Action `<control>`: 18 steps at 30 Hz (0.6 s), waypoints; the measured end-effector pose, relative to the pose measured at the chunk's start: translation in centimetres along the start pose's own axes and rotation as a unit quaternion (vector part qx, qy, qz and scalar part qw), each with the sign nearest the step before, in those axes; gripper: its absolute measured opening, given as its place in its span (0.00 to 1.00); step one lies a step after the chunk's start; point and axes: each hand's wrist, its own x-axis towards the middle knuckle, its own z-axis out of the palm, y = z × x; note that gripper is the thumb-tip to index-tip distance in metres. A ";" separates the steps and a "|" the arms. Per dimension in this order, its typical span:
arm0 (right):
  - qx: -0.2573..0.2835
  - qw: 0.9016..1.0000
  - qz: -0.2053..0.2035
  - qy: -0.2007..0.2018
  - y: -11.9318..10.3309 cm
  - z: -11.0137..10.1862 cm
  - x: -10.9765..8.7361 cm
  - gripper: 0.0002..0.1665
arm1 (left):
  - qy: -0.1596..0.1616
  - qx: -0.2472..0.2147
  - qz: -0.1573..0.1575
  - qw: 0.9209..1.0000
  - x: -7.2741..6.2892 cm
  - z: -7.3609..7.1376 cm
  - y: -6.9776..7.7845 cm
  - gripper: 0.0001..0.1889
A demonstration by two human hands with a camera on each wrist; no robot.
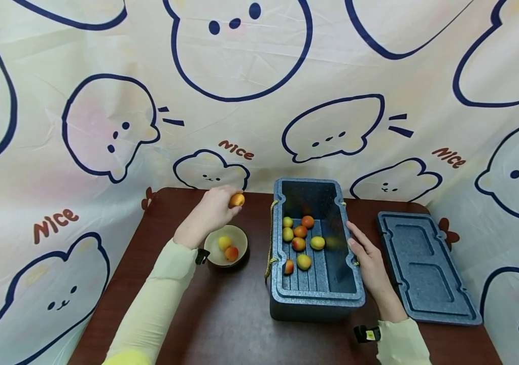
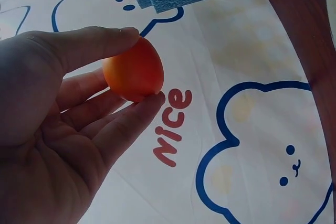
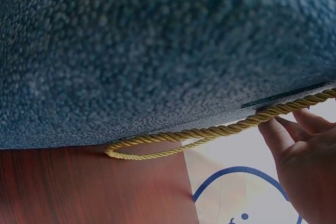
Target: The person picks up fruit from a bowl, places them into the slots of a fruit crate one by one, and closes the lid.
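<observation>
Brown table (image 1: 236, 324) — orange fruit (image 2: 137, 72) in left hand (image 1: 213, 209)

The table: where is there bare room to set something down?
The table is bare on the bowl's near side, between left sleeve and box. The gap between box and lid is crowded by the right hand.

head: soft light, sheen on table (image 1: 222, 329) | left wrist: dim foreground (backlit), brighter cloth (image 2: 131, 192) | right wrist: box wall (image 3: 157, 61) blurred
</observation>
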 end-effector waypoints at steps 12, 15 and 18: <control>0.004 1.000 0.000 0.001 0.1 0.0 0.0 0.31 | 0.005 -0.005 0.016 1.000 0.8 -0.5 1.1 0.19; 0.005 1.000 0.003 0.000 0.1 0.0 0.0 0.31 | 0.005 -0.002 0.019 1.000 1.0 -0.5 1.4 0.19; 0.004 1.000 0.005 0.000 0.1 0.0 0.0 0.31 | 0.006 0.002 0.020 1.000 1.1 -0.6 1.6 0.19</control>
